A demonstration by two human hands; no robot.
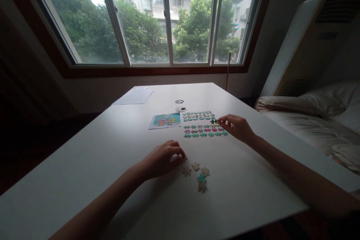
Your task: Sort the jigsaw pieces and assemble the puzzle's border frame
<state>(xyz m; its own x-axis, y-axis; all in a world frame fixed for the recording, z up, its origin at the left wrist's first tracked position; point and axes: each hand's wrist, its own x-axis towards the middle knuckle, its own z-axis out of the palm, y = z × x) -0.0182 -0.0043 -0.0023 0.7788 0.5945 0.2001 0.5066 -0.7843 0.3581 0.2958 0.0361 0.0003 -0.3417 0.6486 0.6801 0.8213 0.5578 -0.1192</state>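
Note:
My right hand (236,126) reaches over the right side of the laid-out rows of jigsaw pieces (199,135), its thumb and fingers pinched on a dark green jigsaw piece (213,121). The rows are mostly teal, with some pink and yellow. Lower on the table, my left hand (167,157) is closed, fingers curled and thumb and forefinger meeting at a small tan jigsaw piece (185,158), mostly hidden. Close to it lie several loose pieces (187,171), most with the plain tan side up. One teal piece (201,178) among them overlaps a tan one.
A cartoon picture sheet (165,120) lies left of the rows. Beyond are two small round items (180,109) and a white paper (133,96) at the far left of the white table (107,157). A sofa (298,120) stands to the right, below an air conditioner (306,45).

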